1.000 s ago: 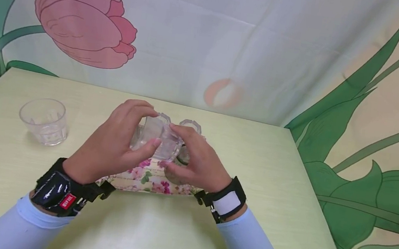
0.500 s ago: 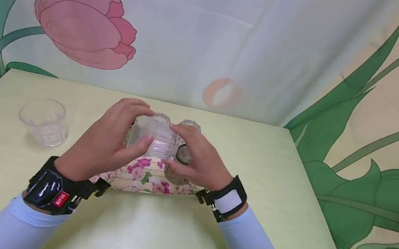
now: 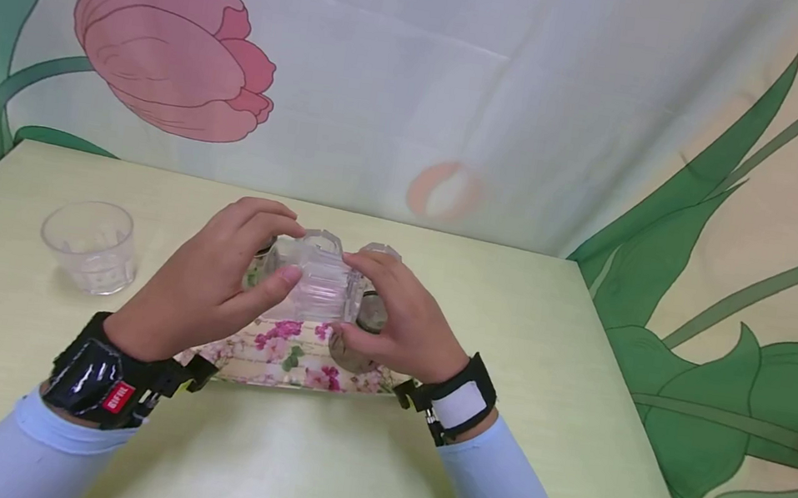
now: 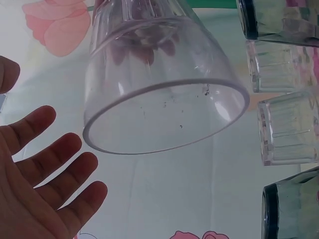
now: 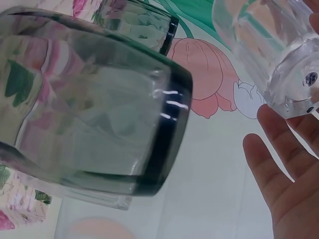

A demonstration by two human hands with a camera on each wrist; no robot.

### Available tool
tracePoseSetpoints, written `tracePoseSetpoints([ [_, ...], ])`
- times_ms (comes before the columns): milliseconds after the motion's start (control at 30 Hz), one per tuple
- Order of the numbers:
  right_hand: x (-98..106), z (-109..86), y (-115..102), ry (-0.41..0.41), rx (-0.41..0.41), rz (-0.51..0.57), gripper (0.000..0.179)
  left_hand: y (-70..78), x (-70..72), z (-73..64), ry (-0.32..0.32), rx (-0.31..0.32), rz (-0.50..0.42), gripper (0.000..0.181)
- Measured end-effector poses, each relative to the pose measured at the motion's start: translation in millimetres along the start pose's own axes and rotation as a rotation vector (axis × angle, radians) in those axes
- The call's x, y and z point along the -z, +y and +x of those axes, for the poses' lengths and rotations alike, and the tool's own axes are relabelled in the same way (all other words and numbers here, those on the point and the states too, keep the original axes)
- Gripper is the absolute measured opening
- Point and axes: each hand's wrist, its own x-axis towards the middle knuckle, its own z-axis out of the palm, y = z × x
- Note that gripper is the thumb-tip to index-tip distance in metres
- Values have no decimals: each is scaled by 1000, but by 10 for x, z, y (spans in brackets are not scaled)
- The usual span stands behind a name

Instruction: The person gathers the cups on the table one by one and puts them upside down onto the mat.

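A clear, ribbed glass [image 3: 321, 293] lies sideways in the air above the flowered tray [image 3: 270, 367], its mouth to the left. My right hand [image 3: 401, 317] pinches it round the base, on the right side. Beside the mouth, my left hand [image 3: 205, 282] has its fingers spread. In the left wrist view, the left fingers [image 4: 67, 154] stand apart from the rim of this glass [image 4: 159, 64]. The right wrist view shows its base [image 5: 304, 74] against the right hand's fingers [image 5: 279, 144].
Upside-down glasses stand on the tray behind the hands: two clear ones, including this clear glass [image 3: 381, 249], and greenish ones with dark bases, such as this greenish glass [image 3: 352, 352]. Another clear glass [image 3: 92, 251] stands upright on the table [image 3: 310, 464] at left. A printed curtain [image 3: 392, 71] hangs behind.
The glass has turned from a tilt to nearly level, its base swinging slightly up. My left hand has drawn a little to the left. My right hand stays nearly in place.
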Motion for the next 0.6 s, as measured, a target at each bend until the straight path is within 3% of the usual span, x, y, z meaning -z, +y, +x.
tracePoseSetpoints([
  [333, 17, 55, 62, -47, 2, -23, 68, -47, 45, -23, 20, 10, 62, 47],
  [600, 61, 160, 88, -102, -15, -52, 71, -62, 69, 5, 54, -6, 58, 47],
])
